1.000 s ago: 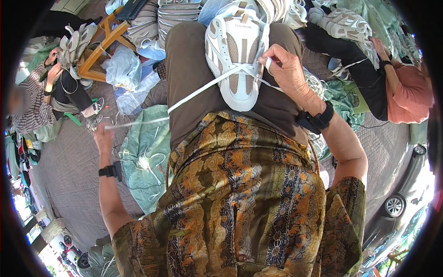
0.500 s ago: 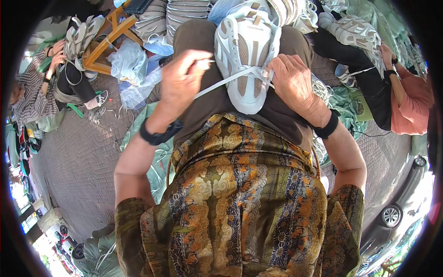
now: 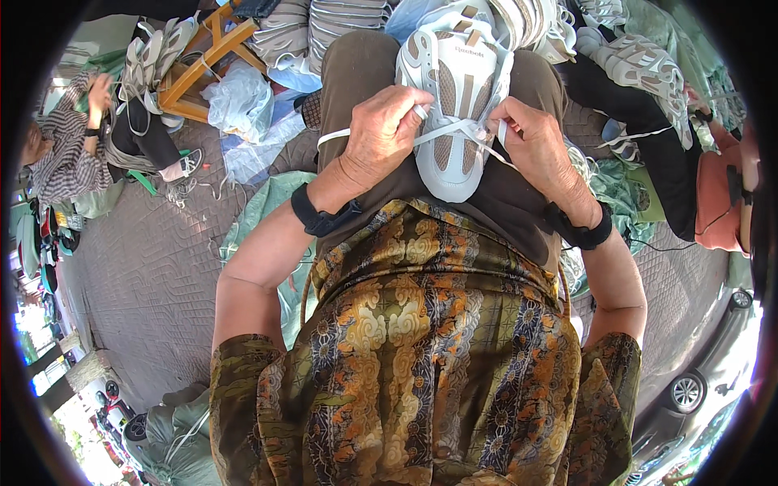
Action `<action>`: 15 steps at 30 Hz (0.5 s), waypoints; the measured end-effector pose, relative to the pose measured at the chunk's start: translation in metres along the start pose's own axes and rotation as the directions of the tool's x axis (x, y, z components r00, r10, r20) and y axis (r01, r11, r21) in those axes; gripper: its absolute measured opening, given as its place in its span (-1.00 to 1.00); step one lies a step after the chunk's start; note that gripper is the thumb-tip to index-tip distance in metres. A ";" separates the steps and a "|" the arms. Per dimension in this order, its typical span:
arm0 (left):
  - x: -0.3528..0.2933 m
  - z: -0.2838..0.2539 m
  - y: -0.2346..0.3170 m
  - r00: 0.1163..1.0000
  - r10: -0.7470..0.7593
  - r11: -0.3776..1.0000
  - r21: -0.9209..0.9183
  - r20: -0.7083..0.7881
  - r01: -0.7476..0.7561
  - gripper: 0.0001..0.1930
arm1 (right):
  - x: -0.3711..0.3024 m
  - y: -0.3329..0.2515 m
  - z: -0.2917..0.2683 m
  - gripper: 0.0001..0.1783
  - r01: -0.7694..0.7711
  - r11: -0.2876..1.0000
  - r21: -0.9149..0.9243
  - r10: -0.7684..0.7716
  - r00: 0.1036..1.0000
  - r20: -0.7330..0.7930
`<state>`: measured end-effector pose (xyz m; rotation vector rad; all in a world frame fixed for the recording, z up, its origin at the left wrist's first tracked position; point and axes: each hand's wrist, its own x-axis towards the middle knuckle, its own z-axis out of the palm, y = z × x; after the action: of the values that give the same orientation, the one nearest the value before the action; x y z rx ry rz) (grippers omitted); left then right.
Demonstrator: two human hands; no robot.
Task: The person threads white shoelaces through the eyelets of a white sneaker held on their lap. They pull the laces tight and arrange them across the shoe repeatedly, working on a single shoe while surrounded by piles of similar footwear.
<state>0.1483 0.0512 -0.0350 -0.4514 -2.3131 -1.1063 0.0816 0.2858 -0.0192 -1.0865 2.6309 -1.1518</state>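
A white sneaker (image 3: 463, 74) with beige mesh panels lies between my knees, its toe pointing toward me. White shoelace (image 3: 460, 127) crosses over the front of the sneaker, just below the tongue. On the left side of the sneaker, my left hand (image 3: 382, 128) pinches one part of the lace between thumb and fingertips, with a loose length trailing past the wrist. My right hand (image 3: 531, 138) is closed on the lace at the right side, fingers close to the crossing. Both hands are just above the shoe's edges.
More sneakers (image 3: 528, 24) are stacked beyond my knees. A wooden stool frame (image 3: 212, 61) and clear plastic bags (image 3: 241, 101) stand far left. Co-workers sit left and right, one holding sneakers (image 3: 640, 61). Green sheeting (image 3: 271, 215) lies on the paving; a parked car (image 3: 689, 397) is at right.
My left hand has come inward from the left to the sneaker's side, where it now pinches the lace. My right hand stays at the lace. The whole view has shifted slightly.
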 end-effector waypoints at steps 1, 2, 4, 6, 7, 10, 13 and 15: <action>0.000 0.000 -0.001 0.999 0.043 0.998 0.036 0.003 -0.043 -0.85 | 0.001 0.000 0.000 -0.80 0.011 1.000 0.005 -0.011 1.000 -0.002; -0.001 -0.001 -0.002 0.998 0.067 0.996 0.060 0.012 -0.067 -0.85 | 0.001 0.000 0.000 -0.81 0.021 1.000 0.009 -0.021 1.000 -0.005; -0.003 -0.001 -0.002 0.993 0.114 0.987 0.108 0.034 -0.117 -0.83 | 0.001 -0.001 0.001 -0.80 0.013 1.000 0.014 -0.013 1.000 -0.008; -0.002 -0.001 -0.002 0.990 0.131 0.984 0.111 0.051 -0.136 -0.81 | 0.000 -0.001 0.001 -0.80 0.013 1.000 0.016 -0.013 1.000 -0.009; -0.002 -0.001 -0.002 0.988 0.140 0.983 0.113 0.058 -0.146 -0.80 | 0.001 0.000 0.001 -0.80 0.018 1.000 0.016 -0.018 1.000 -0.010; 0.003 0.001 0.003 0.977 0.179 0.969 0.154 0.113 -0.195 -0.75 | 0.001 -0.002 0.000 -0.81 0.028 0.999 0.024 -0.028 1.000 -0.015; 0.010 0.003 0.000 0.966 0.191 0.957 0.185 0.174 -0.223 -0.72 | 0.005 -0.001 0.002 -0.85 0.110 0.993 -0.035 -0.112 0.993 -0.045; 0.015 0.003 -0.003 0.962 0.133 0.973 0.151 0.238 -0.172 -0.72 | 0.004 -0.001 0.004 -0.88 0.141 0.987 -0.074 -0.144 0.989 -0.043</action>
<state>0.1343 0.0529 -0.0294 -0.7094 -2.4941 -0.8105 0.0805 0.2809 -0.0209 -1.2953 2.6882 -1.1305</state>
